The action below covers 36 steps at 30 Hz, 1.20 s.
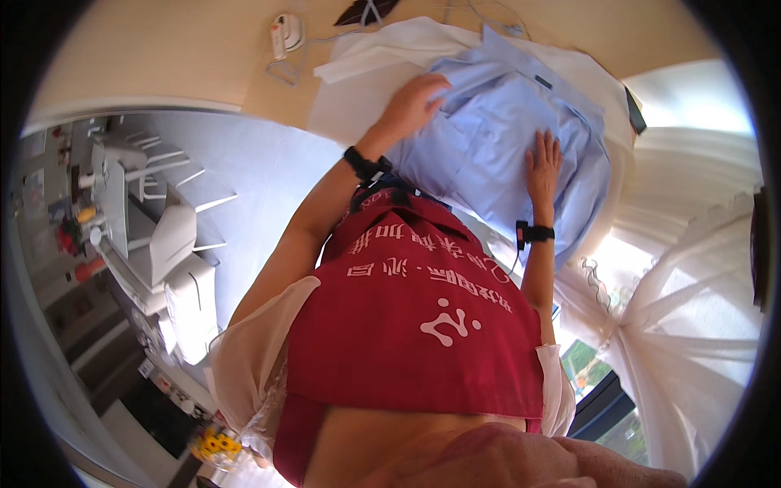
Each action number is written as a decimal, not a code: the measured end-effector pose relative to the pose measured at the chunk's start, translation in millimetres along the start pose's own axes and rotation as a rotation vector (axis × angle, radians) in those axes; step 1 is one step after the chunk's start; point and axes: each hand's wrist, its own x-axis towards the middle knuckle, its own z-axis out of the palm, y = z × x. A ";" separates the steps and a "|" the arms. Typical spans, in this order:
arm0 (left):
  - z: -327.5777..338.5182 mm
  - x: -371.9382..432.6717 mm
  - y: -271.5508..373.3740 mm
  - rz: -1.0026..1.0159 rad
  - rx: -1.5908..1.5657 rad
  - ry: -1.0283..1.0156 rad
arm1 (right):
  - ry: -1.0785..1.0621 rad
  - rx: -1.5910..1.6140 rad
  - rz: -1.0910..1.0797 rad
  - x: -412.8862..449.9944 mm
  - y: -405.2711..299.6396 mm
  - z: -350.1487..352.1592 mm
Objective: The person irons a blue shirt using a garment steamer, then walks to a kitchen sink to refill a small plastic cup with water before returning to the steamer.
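A light blue collared shirt [482, 140] lies rumpled over a white cloth [378, 52] on the surface before me. A small dark label shows near its collar. My left hand [415, 107] is at the shirt's left side with its fingers bent and slightly blurred; whether they pinch the fabric cannot be told. My right hand [543, 161] rests palm down on the shirt's right part, its fingers extended. Both wrists wear black bands.
A white corded appliance [293, 32], possibly a small iron, stands on the tan surface [201, 67] at the upper left. Cords and a dark item [366, 11] lie at the far edge. Sheer curtains [677, 274] hang at right; chairs [174, 238] and a table stand at left.
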 end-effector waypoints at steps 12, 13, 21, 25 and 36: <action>-254.6 60.5 -202.7 -0.175 0.294 0.300 | 0.137 0.280 -0.053 19.8 -126.6 -44.3; -262.7 82.1 -227.4 -0.126 0.354 0.213 | 0.095 0.330 0.008 22.4 -147.0 -43.7; -256.1 187.2 -396.7 -0.155 0.540 -0.217 | -0.039 0.528 -0.005 16.5 -299.3 -30.7; -239.3 199.3 -434.0 -0.163 0.482 -0.441 | -0.053 0.559 0.090 9.9 -336.8 -30.9; -299.7 130.2 -264.2 0.045 0.101 0.010 | -0.081 0.599 -0.061 49.6 -394.2 -23.6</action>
